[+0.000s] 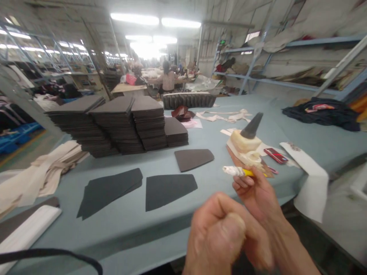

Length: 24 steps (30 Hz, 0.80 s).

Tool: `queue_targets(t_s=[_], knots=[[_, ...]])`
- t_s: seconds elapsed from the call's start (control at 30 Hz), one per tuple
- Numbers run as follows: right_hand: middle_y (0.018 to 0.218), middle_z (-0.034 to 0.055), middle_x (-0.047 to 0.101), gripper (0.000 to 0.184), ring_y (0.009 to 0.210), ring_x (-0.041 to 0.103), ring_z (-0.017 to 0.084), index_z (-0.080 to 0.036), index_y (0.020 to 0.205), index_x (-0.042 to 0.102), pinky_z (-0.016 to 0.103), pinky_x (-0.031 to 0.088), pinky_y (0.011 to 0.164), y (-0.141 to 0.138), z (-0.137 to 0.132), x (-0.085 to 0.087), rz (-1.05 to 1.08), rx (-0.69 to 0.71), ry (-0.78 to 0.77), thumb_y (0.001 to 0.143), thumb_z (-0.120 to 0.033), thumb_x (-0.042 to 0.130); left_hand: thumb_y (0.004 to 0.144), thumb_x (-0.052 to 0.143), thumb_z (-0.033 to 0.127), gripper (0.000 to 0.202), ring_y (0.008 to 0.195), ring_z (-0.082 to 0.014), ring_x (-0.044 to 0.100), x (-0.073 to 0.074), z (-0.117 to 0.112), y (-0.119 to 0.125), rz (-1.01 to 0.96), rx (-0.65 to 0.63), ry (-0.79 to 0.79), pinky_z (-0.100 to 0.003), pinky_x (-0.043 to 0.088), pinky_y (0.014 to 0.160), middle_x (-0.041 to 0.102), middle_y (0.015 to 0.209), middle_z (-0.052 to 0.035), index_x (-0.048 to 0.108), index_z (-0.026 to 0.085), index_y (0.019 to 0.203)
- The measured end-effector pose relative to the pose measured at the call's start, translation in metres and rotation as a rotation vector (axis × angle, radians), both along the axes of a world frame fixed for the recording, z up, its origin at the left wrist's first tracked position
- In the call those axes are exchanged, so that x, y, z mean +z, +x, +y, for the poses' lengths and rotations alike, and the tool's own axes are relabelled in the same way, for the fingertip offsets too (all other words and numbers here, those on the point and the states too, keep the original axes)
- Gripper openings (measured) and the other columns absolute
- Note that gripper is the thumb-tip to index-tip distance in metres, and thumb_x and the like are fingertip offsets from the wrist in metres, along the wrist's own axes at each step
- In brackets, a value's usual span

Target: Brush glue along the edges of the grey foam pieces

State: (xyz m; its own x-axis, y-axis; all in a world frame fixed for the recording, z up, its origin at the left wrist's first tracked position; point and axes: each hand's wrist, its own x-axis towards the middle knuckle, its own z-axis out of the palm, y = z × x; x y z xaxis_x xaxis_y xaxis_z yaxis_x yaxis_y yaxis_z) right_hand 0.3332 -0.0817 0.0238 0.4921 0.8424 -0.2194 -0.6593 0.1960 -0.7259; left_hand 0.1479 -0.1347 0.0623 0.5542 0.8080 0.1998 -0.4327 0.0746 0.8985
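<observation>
In my right hand is a slim yellow stick with a thick white-coated end, pinched between thumb and fingers and pointing left. My left hand is closed in a fist close to the camera, in front of my right forearm; whatever may be inside it is hidden. Just beyond the right hand stands a cream-coloured block-like container with a black cone on top. Left of the hands lie flat dark panels: one dark piece, an overlapping pair and a browner piece.
Tall stacks of dark panels stand at the back left of the table. A red box and a curling white strip lie right. Pale fabric strips and a white board lie left; dark cloth lies far right.
</observation>
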Motion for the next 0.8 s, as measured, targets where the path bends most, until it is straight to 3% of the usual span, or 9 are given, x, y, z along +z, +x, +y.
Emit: queue_targets(t_s=[0.07,0.17,0.33,0.47,0.57,0.67,0.8], knots=[[0.049,-0.0149,0.039,0.055,0.046,0.037,0.005,-0.023,0.078,0.056,0.016,0.042,0.046,0.004,-0.001,0.004,-0.027,-0.008,0.039,0.057,-0.043,0.103,0.091,0.071,0.059,0.045,0.061,-0.0138,0.055,0.007,0.033,0.001,-0.052,0.24,-0.06,-0.028,0.05,0.066,0.06,0.064,-0.0006,0.054,0.023,0.071],[0.049,-0.0153,0.039,0.054,0.047,0.037,0.006,-0.023,0.08,0.057,0.017,0.044,0.048,0.011,-0.001,0.008,-0.078,-0.027,0.068,0.058,-0.044,0.102,0.087,0.063,0.059,0.041,0.057,-0.0128,0.05,0.005,0.099,-0.009,0.036,0.517,-0.122,-0.026,0.045,0.055,0.055,0.063,0.0017,0.053,0.023,0.072],[0.048,-0.015,0.04,0.05,0.046,0.04,0.006,-0.024,0.082,0.059,0.018,0.046,0.051,0.021,0.013,0.007,-0.166,-0.03,0.07,0.065,-0.05,0.098,0.103,0.059,0.04,0.025,0.062,-0.0095,0.052,-0.034,0.214,-0.032,0.227,0.733,-0.211,-0.022,0.047,0.059,0.059,0.079,0.0027,0.06,0.018,0.091],[0.049,-0.0143,0.044,0.05,0.046,0.043,0.006,-0.024,0.082,0.059,0.018,0.046,0.052,0.026,0.043,-0.007,-0.242,-0.008,0.067,0.07,-0.056,0.096,0.103,0.07,0.044,0.03,0.079,-0.0148,0.065,-0.072,0.266,-0.034,0.495,0.676,-0.155,-0.031,0.06,0.072,0.069,0.099,-0.0032,0.068,0.015,0.11],[0.051,-0.0139,0.047,0.052,0.048,0.047,0.006,-0.024,0.085,0.06,0.019,0.049,0.054,0.029,0.067,-0.023,-0.286,-0.001,0.077,0.071,-0.061,0.094,0.097,0.075,0.039,0.025,0.081,-0.0161,0.066,-0.091,0.283,-0.034,0.649,0.576,-0.022,-0.03,0.056,0.072,0.071,0.093,-0.0032,0.07,0.015,0.1],[0.054,-0.0129,0.05,0.056,0.052,0.052,0.007,-0.024,0.089,0.063,0.02,0.052,0.058,0.033,0.088,-0.035,-0.372,0.013,0.087,0.07,-0.067,0.093,0.083,0.079,0.038,0.024,0.08,-0.0176,0.065,-0.097,0.288,-0.042,0.759,0.464,0.129,-0.028,0.049,0.07,0.072,0.086,-0.0029,0.074,0.017,0.091],[0.056,-0.0096,0.054,0.052,0.057,0.056,0.009,-0.023,0.088,0.069,0.023,0.054,0.064,0.034,0.108,-0.044,-0.55,0.039,0.08,0.075,-0.07,0.089,0.077,0.077,0.048,0.036,0.082,-0.019,0.064,-0.096,0.287,-0.058,0.865,0.343,0.273,-0.029,0.048,0.076,0.076,0.093,-0.0034,0.08,0.02,0.1]])
